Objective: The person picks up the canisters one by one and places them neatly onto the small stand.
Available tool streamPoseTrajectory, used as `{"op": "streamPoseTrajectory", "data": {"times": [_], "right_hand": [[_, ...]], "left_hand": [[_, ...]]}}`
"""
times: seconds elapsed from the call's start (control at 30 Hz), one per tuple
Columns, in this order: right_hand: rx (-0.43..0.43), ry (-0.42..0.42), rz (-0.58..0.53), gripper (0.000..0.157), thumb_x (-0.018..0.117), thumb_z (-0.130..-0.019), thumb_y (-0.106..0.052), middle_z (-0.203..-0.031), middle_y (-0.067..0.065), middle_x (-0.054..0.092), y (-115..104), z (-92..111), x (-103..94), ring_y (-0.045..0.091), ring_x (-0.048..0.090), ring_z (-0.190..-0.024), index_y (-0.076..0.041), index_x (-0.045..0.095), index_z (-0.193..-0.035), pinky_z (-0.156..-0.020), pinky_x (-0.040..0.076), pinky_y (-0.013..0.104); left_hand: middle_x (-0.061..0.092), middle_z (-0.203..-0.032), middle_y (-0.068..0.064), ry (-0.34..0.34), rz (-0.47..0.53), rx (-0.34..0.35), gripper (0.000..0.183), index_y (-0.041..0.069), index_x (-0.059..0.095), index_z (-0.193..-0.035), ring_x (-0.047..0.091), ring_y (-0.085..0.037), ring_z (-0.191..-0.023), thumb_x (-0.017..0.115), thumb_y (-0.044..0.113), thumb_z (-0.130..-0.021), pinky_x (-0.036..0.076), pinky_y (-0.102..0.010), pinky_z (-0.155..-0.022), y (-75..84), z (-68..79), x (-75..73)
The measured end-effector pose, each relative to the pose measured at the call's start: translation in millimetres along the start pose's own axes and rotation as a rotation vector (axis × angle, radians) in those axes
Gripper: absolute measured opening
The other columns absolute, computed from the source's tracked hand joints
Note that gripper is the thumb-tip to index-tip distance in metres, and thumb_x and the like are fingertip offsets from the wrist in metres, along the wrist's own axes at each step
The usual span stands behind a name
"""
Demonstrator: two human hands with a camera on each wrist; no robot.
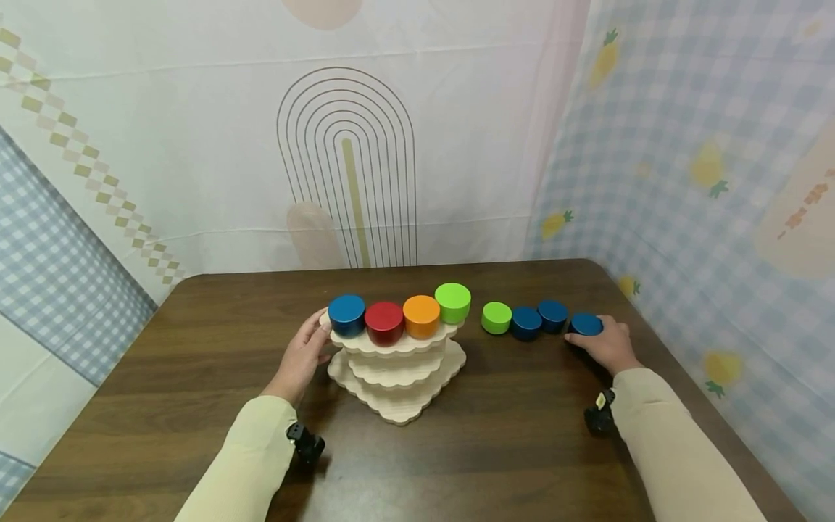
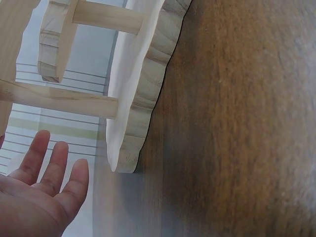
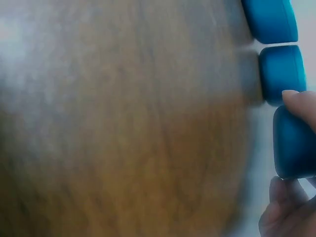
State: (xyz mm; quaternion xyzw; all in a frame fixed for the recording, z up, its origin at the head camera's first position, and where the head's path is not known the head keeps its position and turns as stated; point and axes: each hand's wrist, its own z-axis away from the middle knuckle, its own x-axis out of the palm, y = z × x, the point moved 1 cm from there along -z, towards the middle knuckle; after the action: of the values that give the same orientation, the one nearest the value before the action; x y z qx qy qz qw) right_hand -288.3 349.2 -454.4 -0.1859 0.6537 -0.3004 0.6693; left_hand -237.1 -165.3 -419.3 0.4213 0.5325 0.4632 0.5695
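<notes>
A tiered wooden stand (image 1: 398, 373) with scalloped boards stands mid-table. Its top board carries a blue block (image 1: 346, 317), a red block (image 1: 385, 324), an orange block (image 1: 421, 317) and a green block (image 1: 453, 302), all round. My left hand (image 1: 305, 355) pinches the board's left tip between thumb and forefinger; the other fingers (image 2: 58, 163) spread loosely below. At the right, my right hand (image 1: 607, 342) grips a round blue block (image 3: 291, 145), thumb on its near side and fingers around the far side. Two more blue blocks (image 1: 525, 324) sit left of it.
A small green block (image 1: 497, 318) ends the row on the table, between the stand and the blue blocks. The brown table (image 1: 470, 449) meets hanging cloth (image 1: 470, 159) at the back and right. Each wrist wears a small black camera (image 1: 305, 444).
</notes>
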Motion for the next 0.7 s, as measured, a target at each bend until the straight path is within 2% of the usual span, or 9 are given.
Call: {"op": "streamPoseTrajectory", "data": {"times": [0.3,0.47,0.7], "right_hand": [[-0.105,0.069,-0.023,0.078,0.069,-0.086,-0.031,-0.133,0.039,0.035,-17,11,0.9,0.054,0.024,-0.122,0.017,0.034,-0.135,-0.096,0.033,0.064],[-0.164,0.061,-0.059,0.073,0.071,-0.086,-0.026,-0.134,0.038,0.034,-32,20,4.2,0.052,0.024,-0.123,0.015,0.036,-0.135,-0.095,0.033,0.065],[-0.224,0.028,-0.076,0.074,0.073,-0.085,-0.023,-0.133,0.036,0.031,-53,28,13.2,0.048,0.025,-0.122,0.015,0.036,-0.135,-0.095,0.035,0.064]], "left_hand": [[0.035,-0.151,-0.017,0.004,0.008,0.0,0.052,0.019,0.028,-0.152,0.04,-0.037,-0.131,0.037,0.039,-0.105,0.036,-0.057,-0.104,0.4,-0.6,2.9],[0.034,-0.152,-0.016,0.008,0.01,-0.001,0.052,0.019,0.027,-0.152,0.039,-0.037,-0.131,0.036,0.038,-0.105,0.037,-0.057,-0.103,-1.3,-1.6,2.8],[0.032,-0.153,-0.014,0.007,0.014,0.002,0.052,0.019,0.026,-0.152,0.039,-0.036,-0.132,0.035,0.038,-0.105,0.036,-0.056,-0.103,-1.5,-2.8,1.7]]}}
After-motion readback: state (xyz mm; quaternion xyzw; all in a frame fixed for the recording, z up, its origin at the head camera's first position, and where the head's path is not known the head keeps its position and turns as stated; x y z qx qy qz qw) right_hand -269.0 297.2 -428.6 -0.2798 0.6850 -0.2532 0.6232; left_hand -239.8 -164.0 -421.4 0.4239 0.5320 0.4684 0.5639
